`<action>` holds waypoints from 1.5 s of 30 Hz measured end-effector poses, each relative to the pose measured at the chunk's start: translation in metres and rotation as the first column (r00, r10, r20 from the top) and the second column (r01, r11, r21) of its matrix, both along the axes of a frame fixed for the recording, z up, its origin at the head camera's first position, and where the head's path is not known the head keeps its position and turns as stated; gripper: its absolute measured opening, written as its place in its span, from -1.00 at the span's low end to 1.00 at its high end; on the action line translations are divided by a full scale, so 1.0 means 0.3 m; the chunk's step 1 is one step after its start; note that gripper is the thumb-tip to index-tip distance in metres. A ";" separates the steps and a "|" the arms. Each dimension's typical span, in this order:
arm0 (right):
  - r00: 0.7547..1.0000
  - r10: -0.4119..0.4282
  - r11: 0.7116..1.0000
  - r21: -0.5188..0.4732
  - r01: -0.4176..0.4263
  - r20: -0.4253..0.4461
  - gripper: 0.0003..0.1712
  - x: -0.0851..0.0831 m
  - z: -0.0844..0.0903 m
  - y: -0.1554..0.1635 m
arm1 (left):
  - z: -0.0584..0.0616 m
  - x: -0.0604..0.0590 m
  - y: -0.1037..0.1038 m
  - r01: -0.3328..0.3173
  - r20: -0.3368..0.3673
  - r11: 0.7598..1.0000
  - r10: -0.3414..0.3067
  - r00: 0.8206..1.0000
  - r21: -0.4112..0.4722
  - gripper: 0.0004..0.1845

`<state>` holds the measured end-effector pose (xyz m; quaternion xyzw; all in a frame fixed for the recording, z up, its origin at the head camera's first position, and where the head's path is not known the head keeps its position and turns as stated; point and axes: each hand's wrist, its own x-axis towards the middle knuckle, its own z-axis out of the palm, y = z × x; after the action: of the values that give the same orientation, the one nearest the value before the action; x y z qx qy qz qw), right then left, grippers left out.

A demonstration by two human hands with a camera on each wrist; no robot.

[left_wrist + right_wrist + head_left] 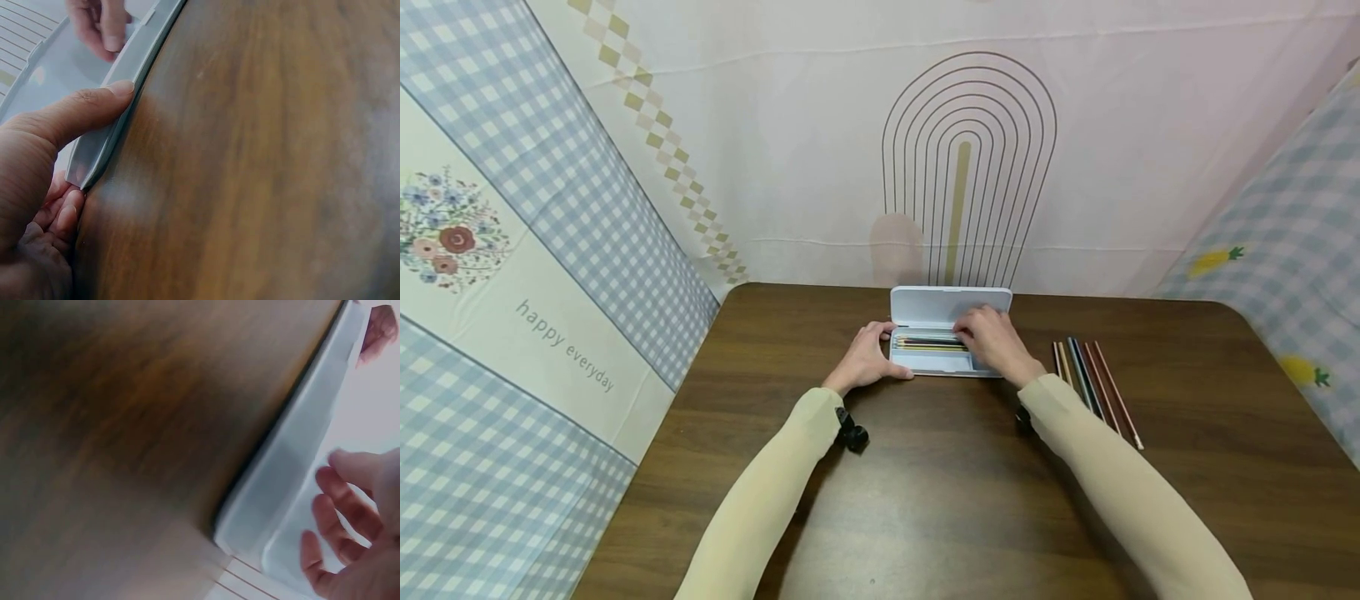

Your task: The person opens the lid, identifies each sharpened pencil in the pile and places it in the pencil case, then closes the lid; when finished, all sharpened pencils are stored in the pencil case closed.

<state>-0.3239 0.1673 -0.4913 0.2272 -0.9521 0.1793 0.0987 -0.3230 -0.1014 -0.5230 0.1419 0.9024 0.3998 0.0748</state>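
Scene: person seated at a dark wood table (925,500), both forearms in beige sleeves, patterned cloth walls on three sides.
Pencil case: white pencil case (936,362) lies open at table centre, toward 12 o'clock from the person; lid (951,306) tilted up at the far side, tray facing the camera.
Case contents: a few coloured pencils in case (928,342) lie side by side along the tray's far edge; near part of the tray is bare.
Left hand: left hand (868,357) at 9 o'clock of the case, gripping its left end; the left wrist view shows the thumb (87,109) pressed flat along the near rim, other fingers curled under at the corner, clamped on the case.
Right hand: right hand (996,337) over the right end of the tray, at 3 o'clock of the case; the right wrist view shows fingers (340,509) slightly spread and bent above the tray. Whether the tips pinch a pencil: cannot tell, hidden in the head view and blurred in the wrist view.
Loose pencils: row of loose pencils (1096,387) on the table at 3 o'clock of the case, just beyond the right wrist, lying parallel, tips toward the person, apart from the case.
Wrist strap: black wrist mount (852,435) on the left sleeve.
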 end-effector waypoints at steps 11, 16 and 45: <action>0.939 -0.174 0.938 -0.341 0.066 -0.297 -0.77 0.009 0.116 0.060 | 0.003 -0.004 0.002 0.007 0.000 1.000 -0.007 1.000 0.008 0.04; 0.970 -0.208 0.934 -0.320 0.158 -0.128 -0.63 0.001 0.114 0.105 | 0.000 0.001 0.000 0.004 0.001 1.000 -0.004 1.000 -0.003 0.04; 0.985 -0.075 0.974 -0.202 0.106 0.153 -0.47 0.152 0.021 0.095 | 0.003 0.007 -0.001 -0.001 0.031 0.998 -0.001 1.000 0.061 0.19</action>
<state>-0.2784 0.1959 -0.4848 0.1581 -0.9420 0.2898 0.0608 -0.3208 -0.1018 -0.5220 0.1379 0.8885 0.4295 0.0844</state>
